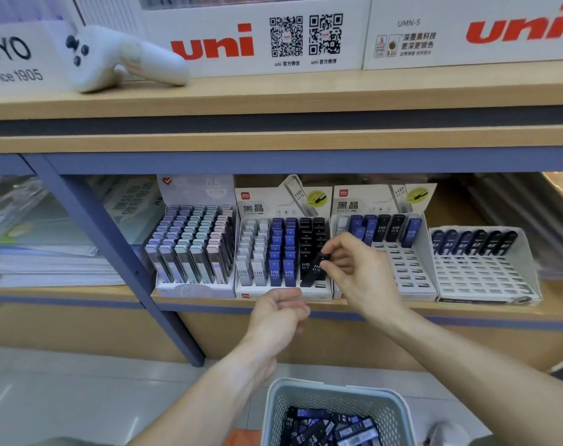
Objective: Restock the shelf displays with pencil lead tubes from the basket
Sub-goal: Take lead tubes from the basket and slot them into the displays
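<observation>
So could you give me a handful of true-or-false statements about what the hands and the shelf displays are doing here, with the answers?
1. The right hand pinches a black tube over the second display from the left. True.
2. The basket is empty. False: it holds a pile of black and blue tubes.
3. The rightmost display is full. False: only its back row holds tubes; the slots in front are bare.
4. The left hand is curled near the shelf edge. True; whether it holds tubes cannot be told.
5. A white handheld device lies on the upper shelf. True.
</observation>
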`<state>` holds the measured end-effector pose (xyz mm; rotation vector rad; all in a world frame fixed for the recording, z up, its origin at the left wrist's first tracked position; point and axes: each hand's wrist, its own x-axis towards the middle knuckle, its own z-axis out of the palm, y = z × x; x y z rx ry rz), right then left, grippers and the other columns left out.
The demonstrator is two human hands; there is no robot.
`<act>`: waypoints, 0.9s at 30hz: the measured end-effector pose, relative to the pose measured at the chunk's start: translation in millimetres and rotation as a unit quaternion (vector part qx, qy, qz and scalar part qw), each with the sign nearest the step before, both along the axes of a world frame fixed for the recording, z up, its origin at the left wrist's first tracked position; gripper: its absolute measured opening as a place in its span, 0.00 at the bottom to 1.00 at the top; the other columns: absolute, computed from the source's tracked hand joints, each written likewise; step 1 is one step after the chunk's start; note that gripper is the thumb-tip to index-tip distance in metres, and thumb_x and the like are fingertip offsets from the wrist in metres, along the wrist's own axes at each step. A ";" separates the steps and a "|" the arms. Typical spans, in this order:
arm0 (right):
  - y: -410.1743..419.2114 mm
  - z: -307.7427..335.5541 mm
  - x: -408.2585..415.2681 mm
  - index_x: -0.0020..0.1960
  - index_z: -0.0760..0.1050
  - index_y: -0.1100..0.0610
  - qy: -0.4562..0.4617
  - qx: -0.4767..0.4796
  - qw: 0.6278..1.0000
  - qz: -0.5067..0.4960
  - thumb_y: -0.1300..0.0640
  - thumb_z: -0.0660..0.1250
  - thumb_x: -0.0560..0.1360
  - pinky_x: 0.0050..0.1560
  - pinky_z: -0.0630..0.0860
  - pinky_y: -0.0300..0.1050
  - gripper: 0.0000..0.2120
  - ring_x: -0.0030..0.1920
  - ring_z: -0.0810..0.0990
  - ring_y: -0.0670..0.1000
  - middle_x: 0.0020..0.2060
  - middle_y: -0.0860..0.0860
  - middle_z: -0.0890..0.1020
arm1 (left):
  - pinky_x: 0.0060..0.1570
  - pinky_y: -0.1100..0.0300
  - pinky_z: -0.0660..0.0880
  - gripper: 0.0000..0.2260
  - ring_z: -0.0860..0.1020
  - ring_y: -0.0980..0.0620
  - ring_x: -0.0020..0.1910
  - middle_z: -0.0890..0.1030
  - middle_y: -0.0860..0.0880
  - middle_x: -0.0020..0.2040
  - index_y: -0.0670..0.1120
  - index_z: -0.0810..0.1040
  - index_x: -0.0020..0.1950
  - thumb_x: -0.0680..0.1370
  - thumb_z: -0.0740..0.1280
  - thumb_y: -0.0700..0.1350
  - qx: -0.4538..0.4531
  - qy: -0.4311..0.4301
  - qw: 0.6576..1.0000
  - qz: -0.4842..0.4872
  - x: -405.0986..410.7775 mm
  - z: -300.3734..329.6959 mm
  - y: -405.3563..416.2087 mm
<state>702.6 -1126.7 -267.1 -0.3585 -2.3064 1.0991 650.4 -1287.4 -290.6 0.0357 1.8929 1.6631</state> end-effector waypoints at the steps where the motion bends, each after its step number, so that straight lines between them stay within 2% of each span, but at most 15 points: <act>1: -0.4 0.3 -0.7 0.50 0.79 0.51 0.000 0.016 1.000 0.006 0.63 0.75 0.75 0.46 0.80 0.34 0.10 0.43 0.82 0.39 0.40 0.43 0.83 | 0.44 0.61 0.80 0.13 0.83 0.49 0.52 0.85 0.47 0.52 0.45 0.79 0.59 0.78 0.69 0.32 0.001 0.000 1.000 -0.001 -0.1 0.0 0.2; 7: -2.9 -1.6 -5.1 0.58 0.81 0.49 -0.007 0.137 0.989 0.046 0.62 0.73 0.76 0.48 0.81 0.45 0.14 0.44 0.81 0.42 0.45 0.44 0.83 | 0.52 0.56 0.82 0.14 0.83 0.52 0.54 0.85 0.48 0.53 0.46 0.79 0.60 0.79 0.69 0.32 0.002 0.004 1.000 -0.009 -0.8 -0.6 0.5; 13: -4.3 1.1 -3.7 0.61 0.81 0.49 -0.036 0.182 0.981 0.057 0.62 0.73 0.75 0.47 0.79 0.46 0.17 0.42 0.78 0.46 0.45 0.45 0.79 | 0.50 0.57 0.82 0.15 0.83 0.51 0.54 0.85 0.46 0.53 0.47 0.79 0.61 0.78 0.69 0.33 0.001 0.012 1.000 -0.006 -1.0 -1.8 -2.4; 17: -7.7 -3.8 4.3 0.71 0.73 0.45 -0.101 0.199 0.972 0.076 0.63 0.70 0.75 0.48 0.76 0.46 0.27 0.44 0.76 0.46 0.46 0.44 0.76 | 0.53 0.55 0.82 0.15 0.83 0.50 0.54 0.84 0.46 0.53 0.47 0.79 0.62 0.79 0.69 0.32 -0.005 0.016 1.000 -0.007 -1.0 -1.7 -4.5; 19: -8.2 -5.1 10.2 0.72 0.68 0.45 -0.108 0.203 0.970 0.079 0.62 0.69 0.76 0.46 0.75 0.45 0.28 0.44 0.76 0.46 0.47 0.44 0.76 | 0.54 0.55 0.82 0.15 0.83 0.51 0.55 0.84 0.47 0.53 0.47 0.79 0.62 0.79 0.69 0.33 -0.010 0.020 1.000 -0.012 -0.7 -2.1 -5.5; 23: -8.5 -8.8 23.8 0.63 0.69 0.46 -0.132 0.184 0.970 0.089 0.58 0.71 0.75 0.44 0.77 0.46 0.20 0.41 0.78 0.45 0.45 0.43 0.77 | 0.54 0.56 0.80 0.13 0.82 0.52 0.53 0.84 0.47 0.52 0.48 0.79 0.62 0.80 0.69 0.34 -0.030 0.037 0.998 -0.039 5.0 -6.6 -8.9; 25: -8.7 -15.0 32.8 0.58 0.72 0.47 -0.184 0.171 0.961 0.117 0.55 0.72 0.75 0.46 0.79 0.46 0.14 0.41 0.79 0.43 0.44 0.42 0.79 | 0.54 0.56 0.79 0.13 0.82 0.52 0.52 0.84 0.49 0.52 0.49 0.79 0.62 0.80 0.69 0.36 -0.057 0.068 0.994 -0.071 9.7 -13.9 -12.3; 27: -9.9 -27.6 45.7 0.57 0.76 0.48 -0.265 0.165 0.933 0.176 0.52 0.73 0.76 0.49 0.79 0.44 0.12 0.43 0.80 0.41 0.45 0.43 0.82 | 0.55 0.57 0.79 0.12 0.82 0.55 0.52 0.84 0.53 0.52 0.52 0.79 0.62 0.80 0.69 0.40 -0.112 0.121 0.977 -0.133 15.6 -29.3 -17.8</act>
